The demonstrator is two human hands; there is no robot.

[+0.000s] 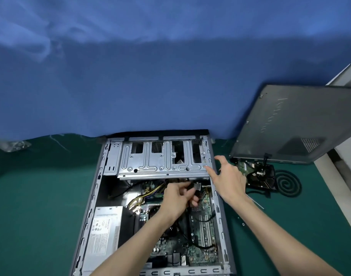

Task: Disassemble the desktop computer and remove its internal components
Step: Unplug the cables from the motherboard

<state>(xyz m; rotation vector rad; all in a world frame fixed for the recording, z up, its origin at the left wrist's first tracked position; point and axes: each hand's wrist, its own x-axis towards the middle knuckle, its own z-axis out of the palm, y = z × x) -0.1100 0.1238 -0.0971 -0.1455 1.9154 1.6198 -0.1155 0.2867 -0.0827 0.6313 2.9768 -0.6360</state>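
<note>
Grey metal desktop computer case (100,176), side open, lies flat on the green table mat (41,196); it holds a silver stamped drive cage (150,164) at the far end, a silver power supply box (105,232) near left and a green motherboard (204,222) at right. Left hand (177,198), inside the case just below the cage, pinches a black cable connector (191,186). Right hand (228,180), fingers spread and holding nothing, is at the cage's right corner; the dark grey side panel (300,124) leans at far right.

- We see through one wide-angle head camera, facing forward and down.
- We are close above the open grey metal computer case (93,196) on the green mat (41,196).
</note>
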